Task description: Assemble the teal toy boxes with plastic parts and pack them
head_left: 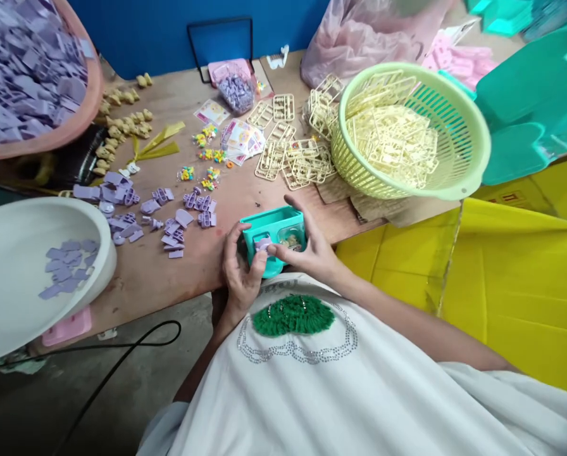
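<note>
Both hands meet at the near edge of the tabletop (169, 278), close to the person's chest, around a small teal plastic box (274, 235). The left hand (240, 273) curls around the box's left end, fingers wrapped under and thumb up along the side, so it grips the box rather than lying flat. The right hand (312, 250) holds the right end, its thumb and forefinger pinching a small purple piece (263, 243) against the front of the box. A clear window on the box shows small yellowish bits inside, too small to make out. Just left of the hands, loose purple plastic pieces (169, 221) lie scattered over the tabletop, and further left a white bowl (8, 253) holds a few more of them. A pink tub (91, 104) at the upper left is heaped with the same purple pieces. Behind the box lie small coloured beads (207, 164), a fan of printed cards (240, 138) and pale yellow plastic frames (293, 158), which also fill a light green basket (468, 120) to the right. A row of small tan figures (122, 120) sits near the pink tub, and a black cable (122, 354) trails over the floor below the tabletop's edge.
</note>
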{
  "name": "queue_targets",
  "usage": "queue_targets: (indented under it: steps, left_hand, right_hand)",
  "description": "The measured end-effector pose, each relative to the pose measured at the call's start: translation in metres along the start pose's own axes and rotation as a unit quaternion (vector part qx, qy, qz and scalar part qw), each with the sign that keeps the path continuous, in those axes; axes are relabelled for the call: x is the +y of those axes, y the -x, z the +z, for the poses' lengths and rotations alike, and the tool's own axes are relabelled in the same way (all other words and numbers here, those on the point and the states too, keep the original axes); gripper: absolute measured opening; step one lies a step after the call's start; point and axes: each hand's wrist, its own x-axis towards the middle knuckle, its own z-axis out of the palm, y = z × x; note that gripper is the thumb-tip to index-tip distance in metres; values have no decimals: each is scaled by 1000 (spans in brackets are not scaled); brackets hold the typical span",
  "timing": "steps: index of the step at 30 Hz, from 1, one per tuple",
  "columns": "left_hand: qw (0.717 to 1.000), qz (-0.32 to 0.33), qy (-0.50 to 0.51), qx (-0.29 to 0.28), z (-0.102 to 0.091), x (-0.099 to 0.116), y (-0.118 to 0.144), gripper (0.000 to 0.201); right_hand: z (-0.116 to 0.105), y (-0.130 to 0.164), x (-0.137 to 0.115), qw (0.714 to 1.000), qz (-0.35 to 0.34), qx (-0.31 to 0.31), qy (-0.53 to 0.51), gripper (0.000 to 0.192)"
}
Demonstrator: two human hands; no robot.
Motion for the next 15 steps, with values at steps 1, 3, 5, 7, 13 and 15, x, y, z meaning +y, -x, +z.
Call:
queue_targets:
  steps: [1, 3, 5, 7, 13, 15]
  left_hand:
    - [1000, -13, 1, 16, 1, 0, -2, 56]
    - [997, -56, -11, 42, 3, -1, -9, 53]
    - [997, -51, -30, 51, 4, -5, -16, 54]
    - [999, -18, -38, 19, 4, -14, -22, 65]
    - [990, 61, -126, -36, 0, -44, -26, 84]
    - [989, 61, -131, -37, -3, -52, -28, 84]
  right_hand:
    - [3, -1, 1, 1000, 7, 0, -6, 123]
    - [3, -7, 1, 1000, 7, -5, -1, 121]
    - [-9, -25, -8, 997, -61, 3, 41, 117]
    - [-32, -54, -33, 980, -173, 24, 97, 104]
    - [-67, -193, -151, 881, -251, 43, 398, 48]
    - [-50, -248, -166, 822, -187, 7, 537, 35]
